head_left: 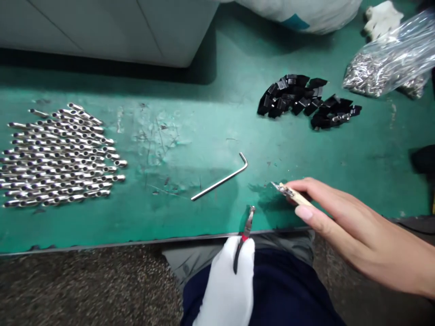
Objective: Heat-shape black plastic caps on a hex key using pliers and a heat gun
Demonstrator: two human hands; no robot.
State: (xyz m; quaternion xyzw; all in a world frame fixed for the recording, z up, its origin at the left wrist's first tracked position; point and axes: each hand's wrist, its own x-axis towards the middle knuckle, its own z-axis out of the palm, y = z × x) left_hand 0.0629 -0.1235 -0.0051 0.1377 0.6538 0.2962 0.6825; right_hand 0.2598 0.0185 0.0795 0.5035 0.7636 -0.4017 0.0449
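A person works at a scuffed green bench (152,217), each hand occupied: at six o'clock, just past the bench's near edge, the white-gloved left hand (227,290) is closed around a plier-like tool (249,222) with red and black on its grip, its metal nose pointing up toward twelve. At four o'clock the bare right hand (360,231) pinches a slim cream-colored piece (301,198) between thumb and fingers, the metal-tipped end aimed at ten — the two tools' ends near each other but apart. The step in hand appears to be close handwork with both implements, though whether the plier nose grips anything is too small to tell; the next move, by judgement, calls for a steady pinch and fine aim where the two tips face each other. Near the center of the dial lies a bent hex key (219,184), touched by neither hand. Metal tubes (59,161) lie in packed rows at nine o'clock; at two sit a heap of black parts (288,81) and, farther out, a clear bag (370,68) of small metal pieces. A gray bin (102,27) stands toward eleven, a white sack (326,18) at one — the sack bears a teal patch, but no brand, label or writing can be read anywhere.
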